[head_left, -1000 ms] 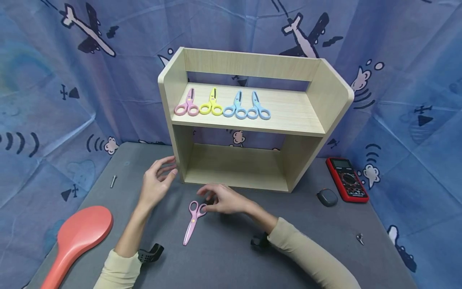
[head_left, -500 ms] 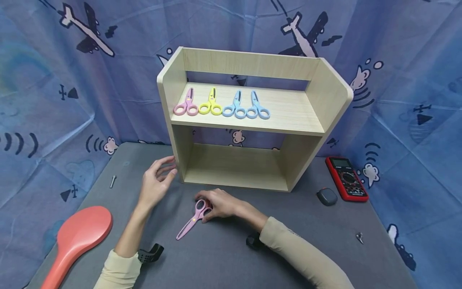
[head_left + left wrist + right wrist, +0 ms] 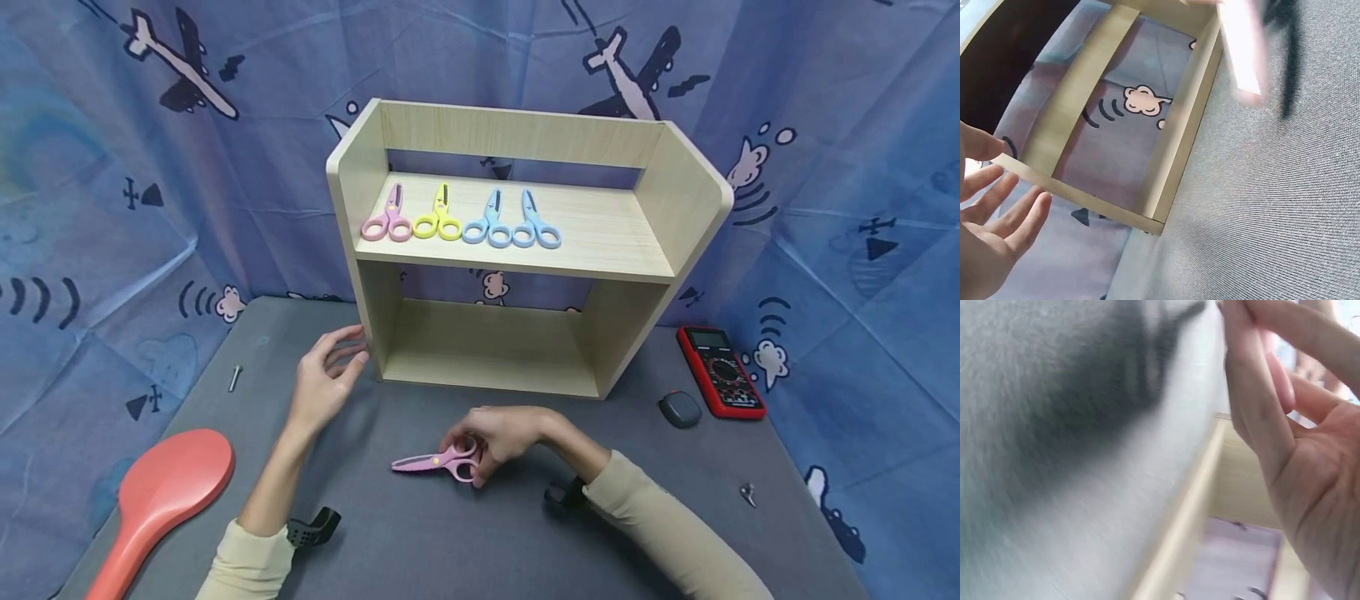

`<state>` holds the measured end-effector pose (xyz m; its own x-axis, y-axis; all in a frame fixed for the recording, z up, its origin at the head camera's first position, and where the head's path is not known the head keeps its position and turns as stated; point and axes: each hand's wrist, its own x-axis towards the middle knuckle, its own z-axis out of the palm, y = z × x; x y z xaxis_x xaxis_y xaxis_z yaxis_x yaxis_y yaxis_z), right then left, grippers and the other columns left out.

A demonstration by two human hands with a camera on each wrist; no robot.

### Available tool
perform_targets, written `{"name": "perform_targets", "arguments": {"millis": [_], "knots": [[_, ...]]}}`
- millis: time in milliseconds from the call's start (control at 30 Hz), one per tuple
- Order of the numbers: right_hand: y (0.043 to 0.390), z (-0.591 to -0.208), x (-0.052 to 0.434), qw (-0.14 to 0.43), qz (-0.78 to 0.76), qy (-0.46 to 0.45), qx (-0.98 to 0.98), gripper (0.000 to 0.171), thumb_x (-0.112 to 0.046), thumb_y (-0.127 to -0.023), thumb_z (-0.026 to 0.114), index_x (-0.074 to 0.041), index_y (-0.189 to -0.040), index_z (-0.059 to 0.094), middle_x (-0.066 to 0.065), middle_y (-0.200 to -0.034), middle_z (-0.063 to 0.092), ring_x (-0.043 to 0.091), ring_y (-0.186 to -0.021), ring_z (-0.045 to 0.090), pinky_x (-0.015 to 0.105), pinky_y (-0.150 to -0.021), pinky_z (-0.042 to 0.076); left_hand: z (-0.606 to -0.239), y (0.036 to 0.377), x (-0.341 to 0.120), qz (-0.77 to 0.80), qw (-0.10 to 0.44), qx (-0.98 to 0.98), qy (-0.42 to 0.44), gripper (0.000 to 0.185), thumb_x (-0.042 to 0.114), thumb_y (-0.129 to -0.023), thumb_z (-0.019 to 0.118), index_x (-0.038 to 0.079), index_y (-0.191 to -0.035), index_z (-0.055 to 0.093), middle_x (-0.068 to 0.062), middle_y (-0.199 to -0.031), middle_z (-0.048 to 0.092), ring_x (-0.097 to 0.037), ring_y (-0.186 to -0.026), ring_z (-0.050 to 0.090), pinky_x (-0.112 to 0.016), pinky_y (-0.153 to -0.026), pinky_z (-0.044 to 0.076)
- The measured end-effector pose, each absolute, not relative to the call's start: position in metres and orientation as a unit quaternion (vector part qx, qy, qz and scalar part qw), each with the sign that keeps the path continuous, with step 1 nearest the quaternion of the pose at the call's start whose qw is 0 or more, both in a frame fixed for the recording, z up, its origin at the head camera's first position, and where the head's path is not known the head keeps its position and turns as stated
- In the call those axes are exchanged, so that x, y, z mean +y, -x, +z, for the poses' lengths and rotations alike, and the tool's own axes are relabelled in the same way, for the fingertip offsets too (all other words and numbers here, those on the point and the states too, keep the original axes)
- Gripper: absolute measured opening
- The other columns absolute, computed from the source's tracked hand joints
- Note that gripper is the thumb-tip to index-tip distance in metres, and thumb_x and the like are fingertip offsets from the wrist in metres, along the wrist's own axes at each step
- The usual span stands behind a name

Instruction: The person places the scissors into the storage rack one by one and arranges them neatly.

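My right hand (image 3: 498, 437) grips pink-purple scissors (image 3: 427, 462) by the finger loops. The blades point left, and I cannot tell whether the scissors touch the table. In the right wrist view, thumb and fingers pinch a mostly hidden pink loop (image 3: 1280, 384). My left hand (image 3: 326, 379) has relaxed, spread fingers, their tips at the left side panel of the wooden shelf (image 3: 517, 268). Along its upper board lie pink scissors (image 3: 388, 218), yellow scissors (image 3: 438, 218) and two light-blue scissors (image 3: 489, 223), tips toward the back.
A large red spoon-shaped thing (image 3: 176, 471) lies at the left of the grey table (image 3: 450, 550), with a small bolt (image 3: 236, 377) behind it. On the right are a dark computer mouse (image 3: 680, 409), a red multimeter (image 3: 722, 372) and a small metal piece (image 3: 747, 494).
My right hand has taken hold of the pink-purple scissors by the loops and moved right with them. Their blades have swung from pointing toward me to pointing left. My left hand has stayed put.
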<state>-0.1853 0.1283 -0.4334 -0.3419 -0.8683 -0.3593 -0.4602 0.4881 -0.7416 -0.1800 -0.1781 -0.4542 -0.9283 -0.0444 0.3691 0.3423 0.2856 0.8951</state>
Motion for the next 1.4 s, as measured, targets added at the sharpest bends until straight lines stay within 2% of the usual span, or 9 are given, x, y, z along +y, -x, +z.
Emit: {"name": "perform_targets", "arguments": {"millis": [233, 433, 633, 767, 833, 967, 1067, 1233, 1400], "knots": [[0.166, -0.367, 0.160, 0.238, -0.326, 0.439, 0.803, 0.062, -0.019, -0.087, 0.094, -0.007, -0.142, 0.069, 0.002, -0.106, 0.071, 0.003, -0.088, 0.065, 0.021, -0.079, 0.064, -0.454, 0.179, -0.178, -0.591, 0.162, -0.784, 0.097, 0.042, 0.002, -0.104, 0.069, 0.000, -0.146, 0.064, -0.024, -0.141, 0.064, -0.045, -0.128, 0.070, -0.007, -0.088, 0.057], [0.161, -0.306, 0.189, 0.080, -0.379, 0.434, 0.814, 0.066, -0.014, -0.084, 0.096, -0.006, -0.143, 0.069, 0.003, -0.108, 0.074, 0.011, -0.092, 0.069, 0.027, -0.082, 0.068, -0.455, 0.178, -0.178, -0.591, 0.159, -0.784, 0.103, 0.042, 0.001, -0.104, 0.068, -0.001, -0.146, 0.063, -0.026, -0.141, 0.062, -0.048, -0.129, 0.069, -0.006, -0.088, 0.057], [0.177, -0.259, 0.217, -0.076, -0.384, 0.378, 0.839, 0.069, 0.002, -0.082, 0.093, -0.003, -0.145, 0.067, 0.013, -0.109, 0.075, 0.010, -0.089, 0.069, 0.018, -0.080, 0.065, -0.455, 0.178, -0.178, -0.590, 0.158, -0.785, 0.103, 0.042, 0.002, -0.105, 0.068, -0.001, -0.147, 0.063, -0.026, -0.142, 0.062, -0.048, -0.129, 0.068, -0.007, -0.089, 0.057], [0.197, -0.238, 0.232, -0.146, -0.354, 0.270, 0.883, 0.066, -0.006, -0.083, 0.095, -0.002, -0.144, 0.069, 0.019, -0.109, 0.077, 0.006, -0.085, 0.066, 0.007, -0.077, 0.057, -0.455, 0.178, -0.178, -0.588, 0.157, -0.786, 0.103, 0.042, 0.003, -0.105, 0.068, 0.000, -0.147, 0.063, -0.025, -0.143, 0.062, -0.048, -0.130, 0.068, -0.007, -0.089, 0.057], [0.209, -0.234, 0.239, -0.155, -0.336, 0.223, 0.902, 0.064, -0.014, -0.084, 0.095, -0.001, -0.142, 0.070, 0.020, -0.105, 0.076, 0.006, -0.079, 0.062, 0.007, -0.069, 0.051, -0.455, 0.178, -0.178, -0.589, 0.156, -0.786, 0.104, 0.042, 0.004, -0.105, 0.068, 0.000, -0.147, 0.063, -0.025, -0.143, 0.062, -0.048, -0.130, 0.068, -0.007, -0.088, 0.057], [0.229, -0.237, 0.249, -0.141, -0.307, 0.170, 0.926, 0.056, -0.027, -0.088, 0.093, 0.001, -0.134, 0.074, 0.018, -0.095, 0.070, 0.013, -0.076, 0.056, 0.016, -0.059, 0.041, -0.454, 0.178, -0.178, -0.590, 0.156, -0.785, 0.106, 0.042, 0.003, -0.105, 0.068, 0.000, -0.147, 0.063, -0.025, -0.142, 0.062, -0.048, -0.130, 0.068, -0.007, -0.088, 0.057], [0.237, -0.241, 0.253, -0.128, -0.293, 0.150, 0.936, 0.054, -0.033, -0.092, 0.089, 0.000, -0.133, 0.075, 0.020, -0.098, 0.071, 0.020, -0.082, 0.057, 0.020, -0.059, 0.039, -0.454, 0.178, -0.177, -0.590, 0.155, -0.785, 0.106, 0.042, 0.003, -0.105, 0.068, 0.000, -0.147, 0.063, -0.025, -0.142, 0.062, -0.048, -0.130, 0.068, -0.007, -0.088, 0.057], [0.242, -0.243, 0.252, -0.131, -0.282, 0.141, 0.940, 0.057, -0.039, -0.093, 0.088, -0.002, -0.134, 0.076, 0.027, -0.112, 0.077, 0.027, -0.091, 0.058, 0.024, -0.059, 0.037, -0.453, 0.178, -0.177, -0.589, 0.156, -0.786, 0.104, 0.042, 0.003, -0.105, 0.068, 0.001, -0.147, 0.063, -0.024, -0.142, 0.063, -0.047, -0.129, 0.068, -0.009, -0.089, 0.058], [0.244, -0.244, 0.251, -0.134, -0.284, 0.146, 0.938, 0.057, -0.040, -0.092, 0.088, -0.003, -0.133, 0.077, 0.026, -0.111, 0.075, 0.030, -0.094, 0.059, 0.025, -0.061, 0.037, -0.452, 0.178, -0.177, -0.589, 0.154, -0.787, 0.101, 0.043, 0.003, -0.105, 0.068, 0.001, -0.147, 0.064, -0.024, -0.142, 0.063, -0.047, -0.130, 0.068, -0.010, -0.089, 0.059]]}}
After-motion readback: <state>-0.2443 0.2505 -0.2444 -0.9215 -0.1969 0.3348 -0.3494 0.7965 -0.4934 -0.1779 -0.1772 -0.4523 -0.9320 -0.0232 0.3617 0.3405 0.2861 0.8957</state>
